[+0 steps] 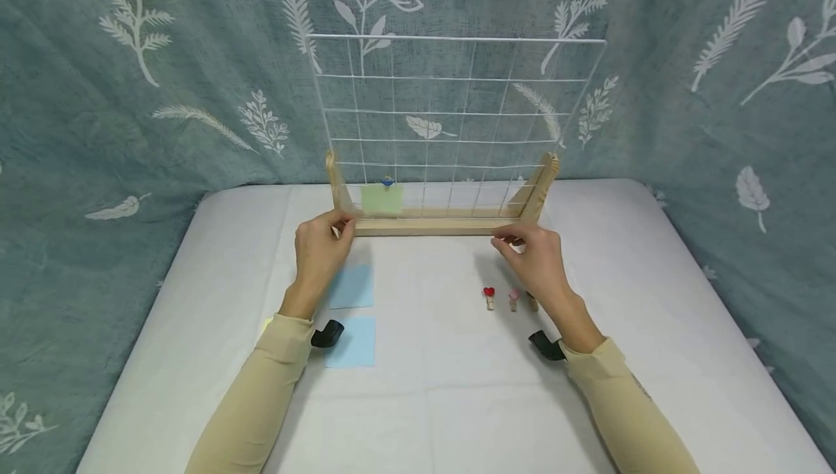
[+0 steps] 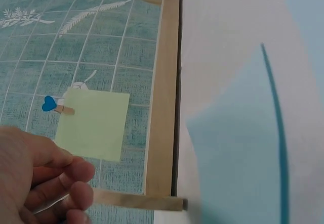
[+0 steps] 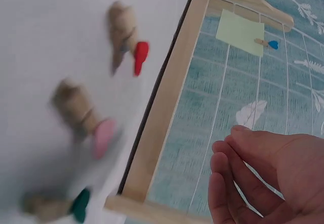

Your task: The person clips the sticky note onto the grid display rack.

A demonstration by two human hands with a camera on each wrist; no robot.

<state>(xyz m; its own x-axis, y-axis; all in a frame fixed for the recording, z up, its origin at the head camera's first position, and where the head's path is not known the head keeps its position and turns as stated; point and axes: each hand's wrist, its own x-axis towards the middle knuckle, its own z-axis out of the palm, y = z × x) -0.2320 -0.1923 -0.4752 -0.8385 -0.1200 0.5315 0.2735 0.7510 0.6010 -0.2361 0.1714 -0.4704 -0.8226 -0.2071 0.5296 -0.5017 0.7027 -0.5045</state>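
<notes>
Wooden stand [image 1: 424, 227]: placed at centre of the head view, fitted with a white wire grid [image 1: 444, 112]. A pale green paper square [image 1: 379, 199] is clipped at the grid's lower left by a blue-heart clothespin [image 1: 387, 182]. The left hand [image 1: 320, 245] is held at the stand's left end, the right hand [image 1: 537, 256] near its right end; in both, thumb and fingertips are drawn narrowly together, nothing seen between; contact with the wood cannot be told. Two blue paper squares [image 1: 355, 347] are laid below, left of centre; red-heart [image 1: 489, 297], pink-topped [image 1: 513, 300] and green-topped clothespins [image 3: 80, 205], right of centre. Behind: teal leaf-patterned curtain [image 1: 65, 133].
</notes>
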